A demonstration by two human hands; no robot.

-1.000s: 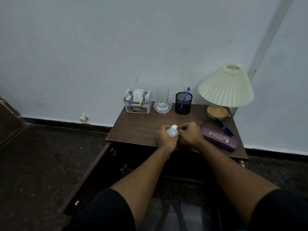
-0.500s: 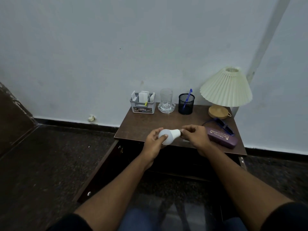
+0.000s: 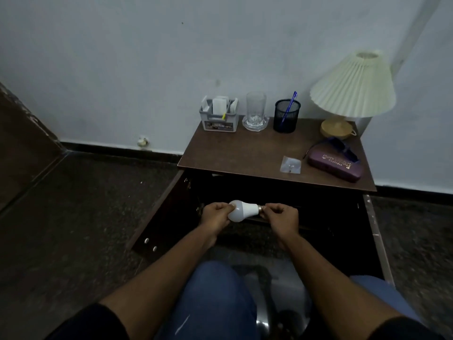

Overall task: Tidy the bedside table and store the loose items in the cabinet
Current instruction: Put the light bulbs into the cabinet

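Both hands grip a white bulb (image 3: 241, 211) before the open cabinet (image 3: 326, 217), left hand (image 3: 215, 215) on the globe, right hand (image 3: 282, 218) pinching the base. At two o'clock on the bench (image 3: 245, 155), a purple case (image 3: 334, 165) and small packet (image 3: 291, 164) apparently await storing.

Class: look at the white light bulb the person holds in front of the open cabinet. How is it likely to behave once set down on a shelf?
The light bulb has a rounded dome, so it would probably roll unless wedged. It looks light: fingertips of the left hand and right hand suffice. Its smooth shell may be slippery and breakable.
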